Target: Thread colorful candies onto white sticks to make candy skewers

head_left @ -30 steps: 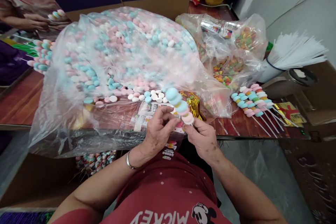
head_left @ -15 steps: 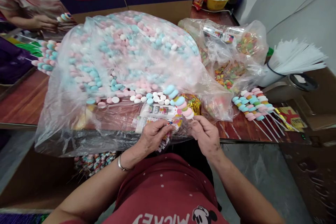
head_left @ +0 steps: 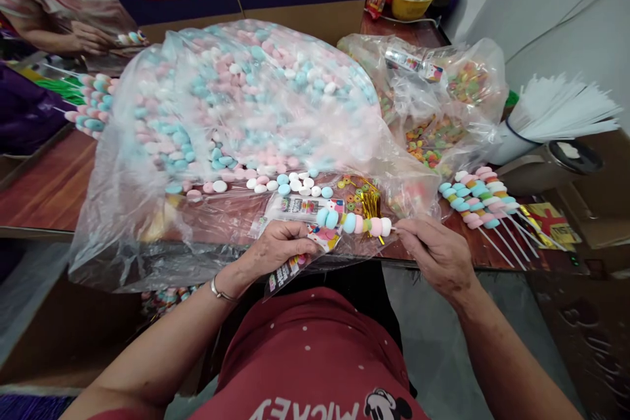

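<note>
Head view: by the left hand (head_left: 280, 248), a clear printed bag (head_left: 285, 274) is pinched at its edge, best lightly so that no creases are made. Between the hands, the candy skewer (head_left: 350, 222) is held crosswise, best kept straight so that the bag is not snagged; its stick (head_left: 393, 230) is pinched by the right hand (head_left: 440, 256).

A smooth, matt, chalky finish is shown by the sweets (head_left: 377, 226). The packet (head_left: 283, 275) is made of glossy clear plastic, as is the creased bag (head_left: 105, 223). A polished, wood-like grain is seen on the tabletop (head_left: 44, 184). The ties (head_left: 371, 203) are finished in shiny gold foil, the bracelet (head_left: 215, 289) in bright metal; the shirt (head_left: 319, 361) is made of matt cloth.
</note>
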### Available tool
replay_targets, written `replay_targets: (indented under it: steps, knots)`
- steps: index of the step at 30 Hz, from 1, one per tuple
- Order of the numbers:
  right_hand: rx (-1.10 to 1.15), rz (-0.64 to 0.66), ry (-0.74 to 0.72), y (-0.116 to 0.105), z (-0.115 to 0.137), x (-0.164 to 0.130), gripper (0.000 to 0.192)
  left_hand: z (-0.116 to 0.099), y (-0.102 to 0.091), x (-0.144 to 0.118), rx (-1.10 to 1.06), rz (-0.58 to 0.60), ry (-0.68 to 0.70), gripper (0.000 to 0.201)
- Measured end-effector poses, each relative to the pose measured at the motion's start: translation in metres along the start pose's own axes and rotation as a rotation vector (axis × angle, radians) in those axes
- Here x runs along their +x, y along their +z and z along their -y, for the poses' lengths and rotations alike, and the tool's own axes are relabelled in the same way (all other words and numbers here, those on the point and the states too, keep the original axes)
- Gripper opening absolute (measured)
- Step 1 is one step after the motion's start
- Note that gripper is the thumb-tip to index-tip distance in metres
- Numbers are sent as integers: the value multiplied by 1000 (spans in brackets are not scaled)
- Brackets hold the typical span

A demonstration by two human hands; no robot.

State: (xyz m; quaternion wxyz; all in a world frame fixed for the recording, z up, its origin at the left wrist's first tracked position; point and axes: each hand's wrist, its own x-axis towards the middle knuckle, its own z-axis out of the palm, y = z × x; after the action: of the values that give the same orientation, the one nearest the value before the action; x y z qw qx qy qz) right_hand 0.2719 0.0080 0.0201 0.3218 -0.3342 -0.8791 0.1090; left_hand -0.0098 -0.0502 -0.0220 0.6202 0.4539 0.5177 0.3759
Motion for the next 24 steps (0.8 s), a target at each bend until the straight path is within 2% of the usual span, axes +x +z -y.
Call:
replay_targets:
  steps: [7,11,15,21,24]
  knots:
    - [-95,-72,-43,-7,-8,-4,16,2,-1,3,-56,-16,-10,26]
    - [-107,-41,-95,-10,-12,-7,16,0,-1,3,-85,-13,-22,25]
    - [-147,-17,-152,-10,-13,-7,18,-2,-4,5,-85,8,-52,24]
    - [-230,-48,-300,-15,-12,-3,23,-4,-7,9,-91,46,-76,31]
    - [-258,-70,-306,-17,-11,-1,26,-9,-7,9,-58,93,-94,31]
